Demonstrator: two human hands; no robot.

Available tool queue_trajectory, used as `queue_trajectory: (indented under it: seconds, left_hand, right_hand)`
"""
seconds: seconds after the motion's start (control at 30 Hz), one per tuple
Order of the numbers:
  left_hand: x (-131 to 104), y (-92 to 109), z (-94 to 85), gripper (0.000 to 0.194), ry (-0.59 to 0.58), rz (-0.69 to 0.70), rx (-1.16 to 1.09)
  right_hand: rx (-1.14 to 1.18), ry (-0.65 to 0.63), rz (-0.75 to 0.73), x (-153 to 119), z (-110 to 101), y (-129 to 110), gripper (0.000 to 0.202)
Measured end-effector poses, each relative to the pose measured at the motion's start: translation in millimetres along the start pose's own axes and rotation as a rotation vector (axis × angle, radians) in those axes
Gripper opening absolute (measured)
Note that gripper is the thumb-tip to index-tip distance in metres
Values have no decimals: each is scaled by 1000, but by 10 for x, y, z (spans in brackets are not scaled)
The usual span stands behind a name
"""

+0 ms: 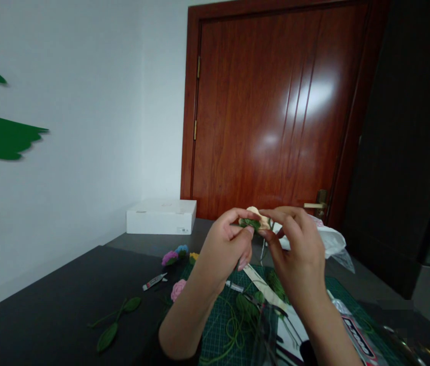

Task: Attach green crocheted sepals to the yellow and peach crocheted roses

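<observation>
Both my hands are raised over the table around a small cream crocheted flower (253, 210) with a green crocheted base (250, 222). My left hand (233, 236) pinches the green base between thumb and forefinger. From the other side, my right hand (294, 239) has its thumb and fingers on the cream petals. A pale yarn end (262, 251) hangs down between the hands. My fingers hide part of the flower.
Below lies a green cutting mat (218, 325) with green yarn (247, 307), a ruler (262, 284) and tools. Left of it are a pink flower (178, 290), a purple flower (169, 258), a glue tube (154, 281) and a leafy stem (108, 335). A white box (161, 217) stands behind.
</observation>
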State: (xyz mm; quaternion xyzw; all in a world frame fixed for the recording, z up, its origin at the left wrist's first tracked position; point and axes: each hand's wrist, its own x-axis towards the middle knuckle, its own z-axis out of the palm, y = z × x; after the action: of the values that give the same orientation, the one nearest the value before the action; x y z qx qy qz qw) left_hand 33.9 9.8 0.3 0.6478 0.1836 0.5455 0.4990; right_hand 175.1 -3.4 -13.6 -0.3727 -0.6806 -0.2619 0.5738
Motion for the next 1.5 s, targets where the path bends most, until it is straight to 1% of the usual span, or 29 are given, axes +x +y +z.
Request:
queue_trajectory:
  seconds: [0.1, 0.17, 0.2, 0.27, 0.3, 0.37, 0.4, 0.5, 0.57, 0.63, 0.7, 0.8, 0.9, 1.03, 1.2, 1.3, 1.37, 1.5]
  left_hand:
    - [3, -93, 63, 19, 11, 12, 77]
    - [5, -145, 97, 19, -1, 25, 139]
    - [10, -169, 110, 17, 0, 37, 172]
    - [29, -211, 123, 15, 23, 65, 243]
    - [41, -229, 124, 14, 43, 80, 273]
    - [66, -257, 117, 12, 72, 95, 302]
    - [76, -264, 110, 11, 75, 94, 298]
    - [87, -257, 86, 12, 60, 88, 236]
    - [87, -242, 69, 13, 73, 97, 191]
    - [94, -233, 51, 13, 125, 113, 168]
    - [110, -230, 27, 11, 201, 133, 155]
    - [141, -210, -13, 9, 292, 167, 101]
    - [151, -152, -43, 11, 299, 198, 41]
    - [134, -66, -69, 11, 288, 249, -15]
    - [124, -20, -117, 11, 288, 268, -29]
    - [121, -13, -120, 12, 278, 271, -59]
    - [118, -10, -108, 14, 281, 264, -84]
    - [109, -8, -83, 15, 284, 246, -107]
  right_hand:
    - [-3, -27, -51, 45, -74, 4, 14]
    - [26, -64, -38, 59, -103, -19, 9]
    - [58, -69, -24, 60, -115, -47, 11]
    - [174, -29, 9, 52, -137, -130, 18]
    - [261, 16, 33, 44, -147, -173, 21]
    - [456, 101, 133, 27, -158, -227, 21]
    - [567, 131, 221, 20, -156, -226, 19]
    - [895, 155, 455, 14, -129, -127, 19]
    - [1019, 161, 547, 23, -122, -51, 22]
    - [1118, 138, 605, 38, -144, -33, 26]
    - [1226, 95, 640, 56, -193, -75, 28]
    - [1365, 58, 638, 80, -274, -178, 23]
    - [1429, 48, 604, 91, -314, -249, 26]
    - [1433, 42, 615, 54, -324, -294, 33]
    - [1511, -56, 621, -30, -339, -333, 37]
    - [1547, -117, 613, -24, -314, -363, 37]
    - [1501, -111, 634, 4, -274, -375, 36]
    - [1416, -43, 681, 46, -164, -337, 34]
